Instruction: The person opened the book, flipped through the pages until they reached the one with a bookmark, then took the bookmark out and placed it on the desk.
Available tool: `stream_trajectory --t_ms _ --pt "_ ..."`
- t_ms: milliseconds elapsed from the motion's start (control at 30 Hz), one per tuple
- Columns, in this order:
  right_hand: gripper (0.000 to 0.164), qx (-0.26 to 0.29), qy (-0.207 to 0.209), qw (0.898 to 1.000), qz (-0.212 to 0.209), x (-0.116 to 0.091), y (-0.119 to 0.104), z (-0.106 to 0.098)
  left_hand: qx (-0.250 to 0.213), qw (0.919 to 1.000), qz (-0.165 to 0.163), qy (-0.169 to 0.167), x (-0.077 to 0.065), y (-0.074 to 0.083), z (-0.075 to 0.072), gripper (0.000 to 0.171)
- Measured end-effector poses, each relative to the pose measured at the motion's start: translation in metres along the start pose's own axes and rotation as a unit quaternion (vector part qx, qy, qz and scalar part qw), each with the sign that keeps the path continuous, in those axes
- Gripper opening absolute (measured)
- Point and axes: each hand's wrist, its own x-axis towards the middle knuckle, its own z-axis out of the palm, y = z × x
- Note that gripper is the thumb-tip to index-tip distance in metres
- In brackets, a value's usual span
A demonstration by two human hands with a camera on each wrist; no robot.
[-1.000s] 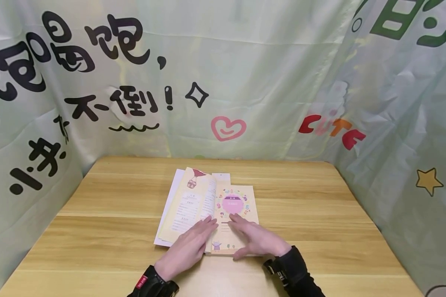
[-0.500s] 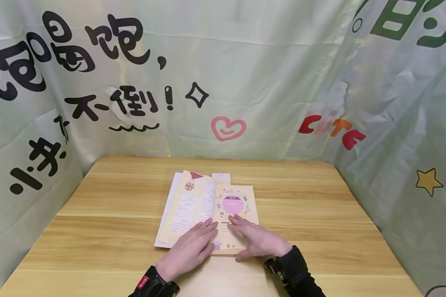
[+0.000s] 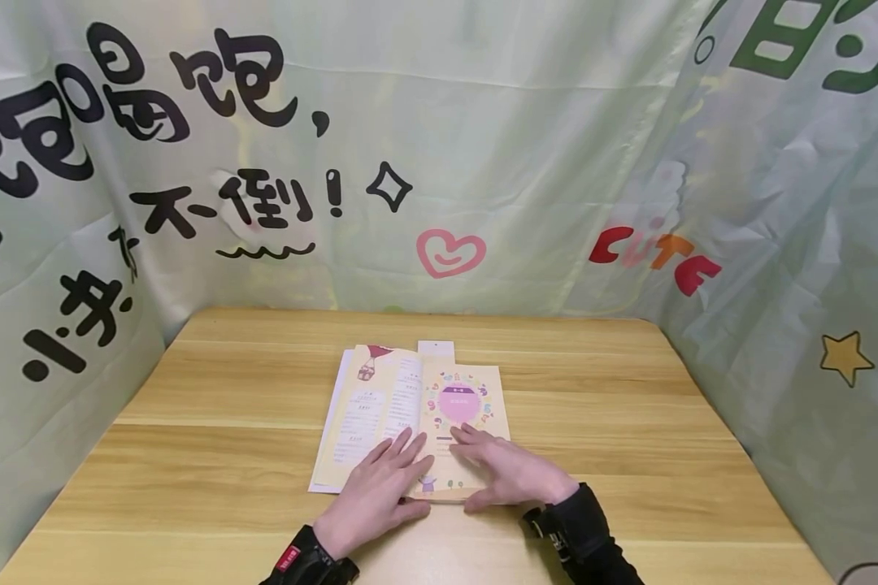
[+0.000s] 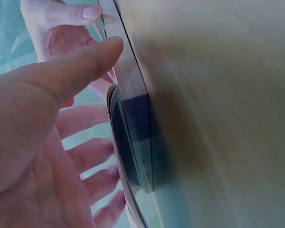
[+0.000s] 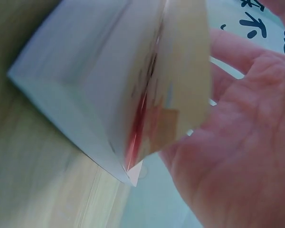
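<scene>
A book lies open on the table, its left page [image 3: 358, 422] printed with text and a balloon drawing, its right page [image 3: 458, 404] bearing a pink circle. Over the lower part of the left page, close to the fold, my left hand [image 3: 380, 491] rests with fingers extended and thumb spread along the bottom edge. My right hand [image 3: 515, 473] touches the lower right page, fingers extended, thumb by the bottom edge. In the left wrist view, the book's edge [image 4: 126, 66] runs beside the left thumb. A curved page [image 5: 180, 85] stands near the right palm in the right wrist view.
A white card [image 3: 436, 350] sticks out past the top of the book. The wooden table [image 3: 615, 406] extends around it. Behind and at the sides hangs a pale printed cloth [image 3: 541, 162] with black lettering.
The left-hand pages have come down flatter, their top corner dropping toward me. My left hand has shifted slightly and its thumb has spread away. The right hand has barely moved.
</scene>
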Motion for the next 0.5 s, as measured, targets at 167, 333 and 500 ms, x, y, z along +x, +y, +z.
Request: stream_trajectory --t_ms 167,333,500 --pt "0.073 0.011 -0.001 1.0 0.003 -0.0014 -0.0001 -0.0018 0.01 0.9998 -0.015 -0.01 0.0025 0.0022 0.001 0.058" --pt "0.068 0.03 -0.002 1.0 0.008 -0.0021 -0.0007 -0.0036 0.02 0.9994 -0.023 -0.013 0.0039 0.0034 0.0018 0.055" --pt "0.062 0.03 -0.004 1.0 0.004 -0.0021 -0.0012 -0.0047 0.019 0.9994 -0.026 -0.01 0.0037 0.0045 0.0013 0.054"
